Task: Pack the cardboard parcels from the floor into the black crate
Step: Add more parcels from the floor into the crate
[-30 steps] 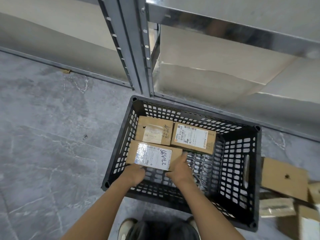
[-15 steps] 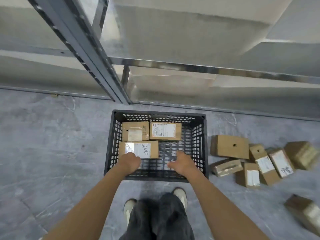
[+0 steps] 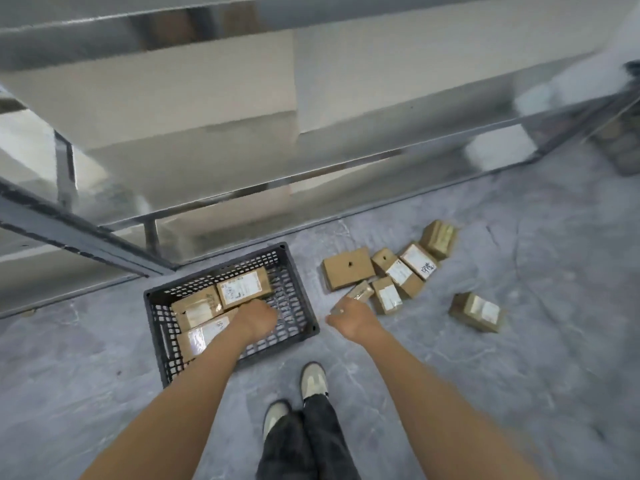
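Note:
The black crate (image 3: 298, 289) stands on the grey floor in front of the shelving. Three cardboard parcels lie flat in its left part: one at the back (image 3: 244, 287), one beside it (image 3: 195, 308) and one nearer me (image 3: 204, 336). My left hand (image 3: 258, 322) hovers over the crate's inside with loosely curled fingers, holding nothing. My right hand (image 3: 349, 318) is outside the crate, over the floor just right of it, with relaxed fingers close to a small parcel (image 3: 362, 292). Several more parcels (image 3: 348, 268) lie in a heap beyond.
A metal shelving rack (image 3: 242, 188) runs along the floor behind the crate and the heap. One parcel (image 3: 476, 311) lies apart at the right. My shoes (image 3: 313, 379) stand just in front of the crate. A dark blurred object (image 3: 623, 147) sits at the far right.
Both hands have let go of the near parcel in the crate. My right hand has moved out of the crate to the right, towards the heap. The view has pulled back and swung right.

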